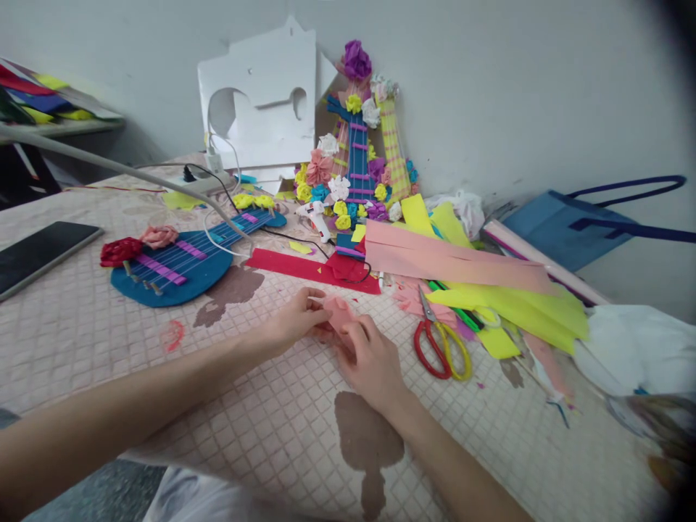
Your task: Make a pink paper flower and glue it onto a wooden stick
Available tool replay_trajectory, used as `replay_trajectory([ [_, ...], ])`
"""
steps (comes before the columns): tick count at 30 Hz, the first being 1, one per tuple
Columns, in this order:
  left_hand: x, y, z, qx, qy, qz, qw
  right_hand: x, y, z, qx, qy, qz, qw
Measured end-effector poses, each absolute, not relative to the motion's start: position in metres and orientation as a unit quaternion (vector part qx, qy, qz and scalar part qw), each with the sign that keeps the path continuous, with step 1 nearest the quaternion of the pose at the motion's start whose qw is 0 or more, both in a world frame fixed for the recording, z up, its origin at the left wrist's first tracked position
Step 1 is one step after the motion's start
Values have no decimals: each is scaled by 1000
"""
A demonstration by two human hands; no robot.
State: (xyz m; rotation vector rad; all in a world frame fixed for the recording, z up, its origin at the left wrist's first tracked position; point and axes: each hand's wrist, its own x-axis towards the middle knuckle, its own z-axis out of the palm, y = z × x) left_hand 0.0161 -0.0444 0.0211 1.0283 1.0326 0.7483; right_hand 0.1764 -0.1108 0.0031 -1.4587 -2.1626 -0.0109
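Note:
Between my two hands is a small piece of pink crepe paper (339, 313), held just above the quilted tablecloth. My left hand (298, 317) pinches its left edge between thumb and fingers. On the other side, my right hand (375, 355) has thumb and fingers closed on the paper's lower right part. Some of the paper is hidden by my fingers. Right of my right hand lie scissors (441, 346) with one red and one yellow handle. Beyond my hands is a red paper strip (304, 270).
A blue paper guitar (179, 272) with crepe flowers lies left, near a phone (46, 250). A white glue gun (315, 219) stands behind the red strip. Pink paper sheets (451, 257) and yellow paper (522, 312) pile up at right. Flower-decorated guitars (359, 156) lean on the wall.

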Motion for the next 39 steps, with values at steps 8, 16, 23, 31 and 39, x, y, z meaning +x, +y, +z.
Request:
replay_trajectory([
  [8, -10, -41, 8, 775, 425, 355, 304, 198, -106, 1, -519, -815, -5, 256],
  [16, -11, -22, 16, 927, 261, 265, 53, 215, -99, 5, -424, -860, 39, 281],
  [23, -14, -42, 26, 962, 208, 172, -47, 220, -103, 11, -450, -859, 25, 242],
  [31, -13, -54, 15, 947, 234, 213, 47, 220, -105, 9, -432, -866, 100, 232],
  [39, -16, -45, 3, 909, 294, 231, 182, 224, -104, 8, -483, -803, 220, 272],
])
